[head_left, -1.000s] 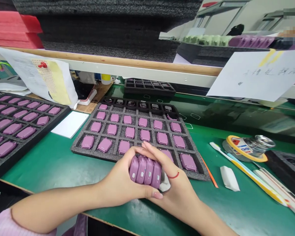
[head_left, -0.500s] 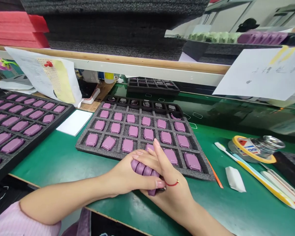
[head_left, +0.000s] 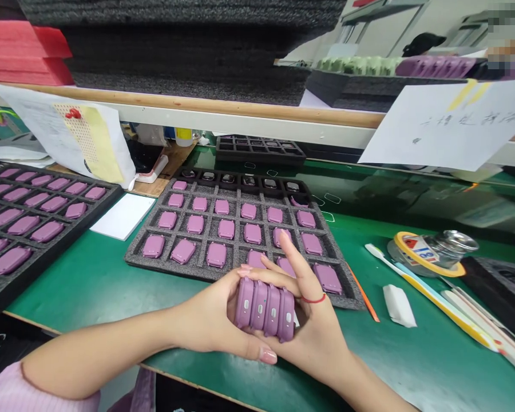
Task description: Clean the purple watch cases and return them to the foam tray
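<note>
A row of several purple watch cases (head_left: 266,309), pressed side by side with their small side buttons facing me, sits between my two hands. My left hand (head_left: 214,312) wraps the left end, its fingertips on top and its thumb stretched out below. Cupped around the right end and the back is my right hand (head_left: 315,315), one finger pointing up and a red string on it. Just beyond lies a black foam tray (head_left: 152,268) whose compartments hold more purple cases, such as the one at the right corner (head_left: 327,278). My fingers hide part of its front row.
Another foam tray (head_left: 8,292) of purple cases stands at left, beside a white pad (head_left: 122,216). At right are an orange stick (head_left: 366,297), a white block (head_left: 399,306), a toothbrush (head_left: 438,297) and a glass bottle (head_left: 433,254). A shelf edge (head_left: 223,111) crosses above.
The watch cases have turned in my hands, so their buttoned sides now face me. My left thumb has moved down off them, and the view has shifted slightly right.
</note>
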Tool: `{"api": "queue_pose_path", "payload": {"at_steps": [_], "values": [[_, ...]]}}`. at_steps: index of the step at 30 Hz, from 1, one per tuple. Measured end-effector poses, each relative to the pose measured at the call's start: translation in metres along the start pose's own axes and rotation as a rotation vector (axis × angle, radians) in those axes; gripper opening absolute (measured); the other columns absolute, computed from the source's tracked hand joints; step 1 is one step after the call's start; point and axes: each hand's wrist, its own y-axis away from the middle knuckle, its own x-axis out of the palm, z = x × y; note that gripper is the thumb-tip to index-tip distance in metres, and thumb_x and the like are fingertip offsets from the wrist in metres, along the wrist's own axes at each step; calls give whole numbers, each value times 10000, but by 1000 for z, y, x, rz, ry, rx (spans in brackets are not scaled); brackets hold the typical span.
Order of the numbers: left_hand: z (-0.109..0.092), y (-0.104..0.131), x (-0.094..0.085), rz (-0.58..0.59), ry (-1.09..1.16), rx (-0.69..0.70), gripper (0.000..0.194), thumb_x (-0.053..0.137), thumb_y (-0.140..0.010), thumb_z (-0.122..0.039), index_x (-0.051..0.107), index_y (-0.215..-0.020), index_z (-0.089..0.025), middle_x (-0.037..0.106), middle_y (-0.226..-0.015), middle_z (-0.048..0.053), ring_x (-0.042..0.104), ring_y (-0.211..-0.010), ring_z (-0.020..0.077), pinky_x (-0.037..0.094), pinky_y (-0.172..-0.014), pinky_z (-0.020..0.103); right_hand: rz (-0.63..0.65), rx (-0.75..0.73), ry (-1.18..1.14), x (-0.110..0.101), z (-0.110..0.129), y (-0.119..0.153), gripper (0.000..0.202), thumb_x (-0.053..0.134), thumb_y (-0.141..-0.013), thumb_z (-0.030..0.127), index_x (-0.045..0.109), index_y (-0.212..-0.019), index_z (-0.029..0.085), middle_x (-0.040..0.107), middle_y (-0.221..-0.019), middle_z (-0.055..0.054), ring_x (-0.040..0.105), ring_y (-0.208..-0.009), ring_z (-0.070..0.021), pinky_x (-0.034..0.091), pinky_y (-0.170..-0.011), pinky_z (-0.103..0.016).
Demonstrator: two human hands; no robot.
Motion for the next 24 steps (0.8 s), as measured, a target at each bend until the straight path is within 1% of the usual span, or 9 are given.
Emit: {"api": "queue_pose_path", "payload": {"at_steps": [7, 10, 13, 14, 17, 19, 20, 22, 24], "values": [[-4, -1, 2, -27, -48, 17, 724, 860, -637, -114, 504, -1265, -178, 632, -1247, 125, 626, -1218, 333, 481, -1045, 511, -1, -6, -34, -1, -1, 1, 1034, 782, -806, 233, 136, -1611, 304, 738, -1224, -45, 649, -1248, -267, 418, -1193, -523], [-5, 0, 3, -40, -63, 17, 693, 852, -651, -120, 498, -1244, -175, 643, -1178, 101, 638, -1188, 313, 485, -1038, 496, -4, -26, -33, 0, -2, 1, 1029, 798, -796, 238, 167, -1605, 312, 678, -1338, -74, 659, -1231, -269, 435, -1182, -508], [-4, 1, 3, -36, -43, 7, 705, 863, -643, -116, 503, -1246, -183, 650, -1174, 94, 646, -1177, 304, 488, -1040, 481, -6, -27, -4, -1, -4, 3, 990, 821, -778, 256, 248, -1583, 320, 533, -1505, -113, 658, -1229, -292, 445, -1171, -526], [-3, 1, 3, -36, -37, 4, 724, 876, -629, -116, 508, -1248, -188, 652, -1184, 95, 645, -1181, 307, 491, -1040, 480, -5, -21, 1, -1, -5, 3, 989, 823, -778, 272, 251, -1583, 316, 520, -1515, -119, 645, -1246, -304, 442, -1170, -540], [-2, 0, 2, -43, -41, 10, 745, 900, -601, -120, 528, -1243, -192, 657, -1199, 99, 642, -1191, 316, 502, -1033, 475, -1, -8, -15, -2, -8, 6, 1041, 816, -784, 313, 180, -1608, 290, 591, -1446, -120, 600, -1300, -322, 414, -1182, -571], [-2, -1, 2, -40, -61, 30, 703, 882, -627, -121, 541, -1238, -187, 666, -1183, 96, 650, -1174, 303, 513, -1021, 468, -3, 1, -22, -2, -9, 7, 1072, 823, -780, 324, 152, -1615, 294, 550, -1487, -128, 590, -1309, -328, 429, -1171, -571], [-2, -1, 2, -40, -69, 39, 682, 869, -643, -124, 546, -1240, -188, 671, -1173, 92, 655, -1163, 293, 518, -1015, 463, -7, 10, -17, -3, -9, 8, 1056, 832, -772, 328, 185, -1608, 305, 473, -1549, -134, 585, -1311, -338, 453, -1154, -564], [-3, 0, 3, -35, -76, 43, 656, 860, -655, -133, 557, -1235, -189, 683, -1142, 85, 668, -1129, 279, 530, -996, 457, -12, 21, 2, -3, -9, 8, 944, 849, -757, 333, 342, -1554, 323, 303, -1645, -125, 569, -1321, -362, 501, -1116, -546], [-3, 0, 3, -30, -77, 38, 643, 866, -652, -142, 571, -1222, -190, 689, -1116, 80, 676, -1102, 274, 537, -984, 452, -13, 12, 15, -3, -8, 8, 800, 852, -755, 343, 484, -1466, 314, 243, -1669, -105, 562, -1323, -373, 513, -1109, -531]]}}
